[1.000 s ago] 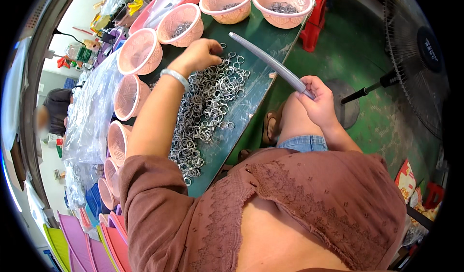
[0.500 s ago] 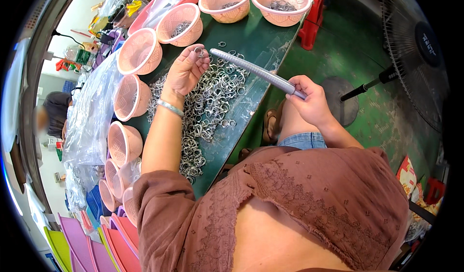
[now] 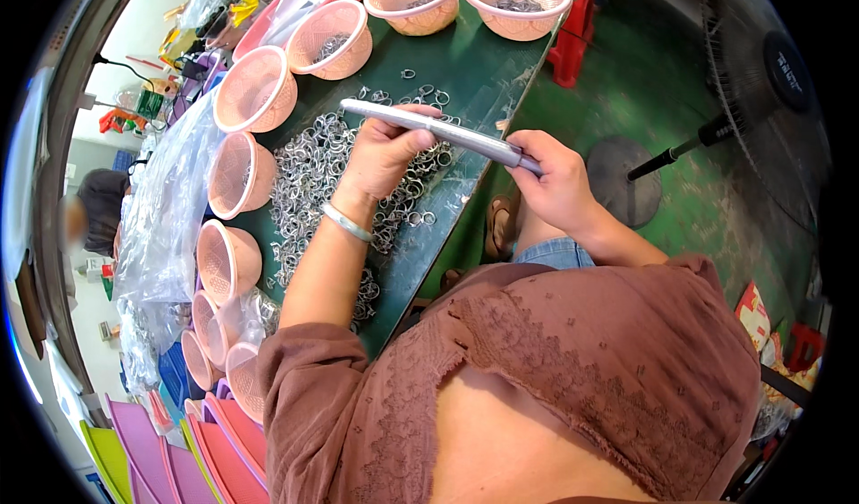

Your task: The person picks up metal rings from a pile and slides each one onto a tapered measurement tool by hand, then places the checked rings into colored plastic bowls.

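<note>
A tapered silver ring mandrel (image 3: 474,140) slants over the table, its narrow tip up to the left. My right hand (image 3: 559,180) grips the mandrel's thick handle end. Partway along the shaft, my left hand (image 3: 386,153) closes its thumb and fingers about the mandrel, at a small metal ring (image 3: 433,123) that seems to be threaded on it; the fingers partly hide this ring. Below and around my left hand spreads a pile of loose silver rings (image 3: 309,177).
Several pink baskets (image 3: 255,88) curve along the far and left sides of the green table (image 3: 416,258), some with rings inside. Clear plastic bags (image 3: 170,226) lie beyond them. On the right stands a black fan (image 3: 787,74); a red stool (image 3: 577,34) is behind the table corner.
My left hand has brought the ring from beside the mandrel's tip onto its shaft, moving right and slightly down. The mandrel has shifted left and lies flatter.
</note>
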{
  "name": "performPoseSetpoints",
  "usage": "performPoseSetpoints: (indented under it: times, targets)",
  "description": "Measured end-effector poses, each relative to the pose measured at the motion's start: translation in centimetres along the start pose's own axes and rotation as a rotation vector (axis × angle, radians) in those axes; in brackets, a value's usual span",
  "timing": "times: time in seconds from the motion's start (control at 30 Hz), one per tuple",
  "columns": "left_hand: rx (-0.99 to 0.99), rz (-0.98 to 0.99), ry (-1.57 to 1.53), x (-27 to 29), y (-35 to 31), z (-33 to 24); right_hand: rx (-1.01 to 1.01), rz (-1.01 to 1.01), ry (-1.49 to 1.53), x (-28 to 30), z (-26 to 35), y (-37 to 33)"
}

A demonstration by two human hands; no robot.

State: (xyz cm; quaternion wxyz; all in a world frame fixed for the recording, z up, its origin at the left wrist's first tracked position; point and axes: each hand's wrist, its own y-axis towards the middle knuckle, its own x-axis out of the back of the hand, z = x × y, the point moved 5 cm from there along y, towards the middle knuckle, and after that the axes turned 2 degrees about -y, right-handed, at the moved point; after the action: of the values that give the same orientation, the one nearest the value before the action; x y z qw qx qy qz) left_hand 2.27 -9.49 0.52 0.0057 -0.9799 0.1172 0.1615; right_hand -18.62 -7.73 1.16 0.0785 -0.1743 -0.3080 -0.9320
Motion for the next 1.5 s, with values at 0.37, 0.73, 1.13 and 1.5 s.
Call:
performPoseSetpoints:
  times: [0.37, 0.73, 1.13, 1.5]
  targets:
    - [-0.097, 0.007, -0.106, -1.3, -1.9, -0.7, 0.319, -0.082, -0.28, -0.2, 2.6, 0.6]
    - [-0.096, -0.015, -0.094, -1.4, -2.2, -0.9, 0.354, -0.094, -0.29, -0.1, 2.9, 0.6]
    - [-0.061, -0.096, -0.079, -2.2, -1.4, -0.9, 0.303, -0.085, -0.254, 0.7, 2.3, 0.6]
    - [-0.067, -0.109, -0.068, -3.2, 0.2, -1.2, 0.171, -0.038, -0.158, 2.0, 1.5, 0.9]
